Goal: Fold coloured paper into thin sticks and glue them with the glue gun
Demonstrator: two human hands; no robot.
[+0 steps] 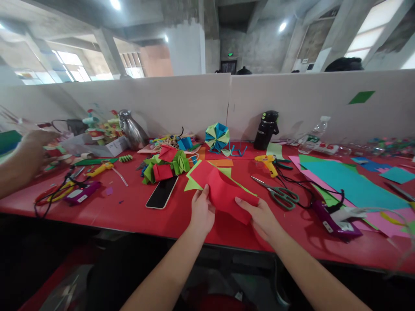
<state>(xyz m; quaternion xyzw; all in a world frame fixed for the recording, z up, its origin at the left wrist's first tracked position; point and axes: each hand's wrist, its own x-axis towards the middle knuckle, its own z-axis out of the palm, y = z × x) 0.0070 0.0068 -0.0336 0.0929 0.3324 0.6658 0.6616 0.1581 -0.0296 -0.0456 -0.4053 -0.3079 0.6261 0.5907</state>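
A sheet of red paper is held up between my two hands above the table's near edge. My left hand pinches its left side, thumb on top. On its right side my right hand grips it in the same way. Light green paper shows behind the red sheet, partly hidden by it. Left of my hands lie a phone and a cluster of folded green and red paper pieces. Scissors with green handles rest to the right of the red sheet.
A yellow glue gun, a black bottle and a blue-green paper ball stand or lie farther back. Coloured sheets and a purple power strip are at right. Another person's arm reaches in from the left.
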